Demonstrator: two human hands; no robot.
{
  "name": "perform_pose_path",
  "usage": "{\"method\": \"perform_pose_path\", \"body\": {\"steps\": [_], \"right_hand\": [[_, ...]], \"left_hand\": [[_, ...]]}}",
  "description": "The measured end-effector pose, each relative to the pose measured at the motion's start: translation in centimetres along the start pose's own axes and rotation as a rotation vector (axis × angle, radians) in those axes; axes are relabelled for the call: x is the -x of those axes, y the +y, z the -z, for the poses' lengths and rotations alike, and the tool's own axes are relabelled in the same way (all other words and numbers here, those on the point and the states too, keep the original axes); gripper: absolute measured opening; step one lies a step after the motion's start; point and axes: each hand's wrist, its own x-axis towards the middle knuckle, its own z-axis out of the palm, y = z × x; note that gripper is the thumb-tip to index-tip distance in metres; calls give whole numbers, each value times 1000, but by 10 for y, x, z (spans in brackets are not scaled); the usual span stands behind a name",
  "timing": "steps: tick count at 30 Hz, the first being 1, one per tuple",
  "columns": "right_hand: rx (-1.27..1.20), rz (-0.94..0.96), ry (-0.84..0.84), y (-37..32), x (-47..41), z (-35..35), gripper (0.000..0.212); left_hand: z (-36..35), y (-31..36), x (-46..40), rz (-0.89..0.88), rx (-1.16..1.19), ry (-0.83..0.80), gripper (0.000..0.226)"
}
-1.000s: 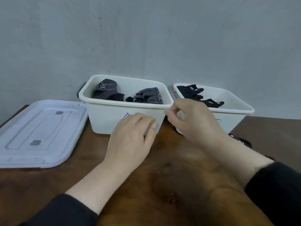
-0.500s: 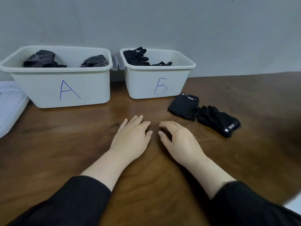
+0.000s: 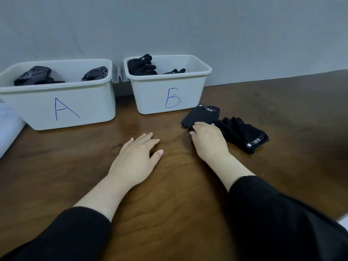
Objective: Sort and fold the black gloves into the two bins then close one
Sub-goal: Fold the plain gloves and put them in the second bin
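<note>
Grey wall behind, dark wood table (image 3: pixel 169 213) w/ 2 white bins against it: bin A (image 3: pixel 62 108) holds dotted gloves, bin B (image 3: pixel 169 95) holds plain black ones. White lid (image 3: pixel 7 127) at far edge past bin A. 2 black fingerless gloves lie loose just in front of bin B. Right hand (image 3: pixel 209 142) rests fingertips on near edge of the folded glove (image 3: pixel 204 115); fingers bent down onto the fabric, can't tell if it's pinched yet or only touched. Other loose glove (image 3: pixel 244 134) lies just outboard of that hand, touching the 1st. Left hand (image 3: pixel 137 157) flat on table, fingers relaxed, holding nothing, well inboard. Gloves look light, soft, floppy, not slippery, so prob best pinched at the cuff/fold edge through both layers so the fold keeps.
</note>
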Motion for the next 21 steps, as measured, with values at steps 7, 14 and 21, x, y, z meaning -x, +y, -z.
{"method": "perform_pose_path", "body": {"steps": [7, 14, 21], "right_hand": [[34, 11, 131, -1, -15, -1, 17], [-91, 192, 110, -10, 0, -2, 14], [-351, 579, -119, -47, 35, 8, 10]], "left_hand": [[4, 6, 2, 34, -2, -2, 50], [12, 12, 12, 41, 88, 159, 45], [16, 4, 24, -63, 172, 388, 35]]}}
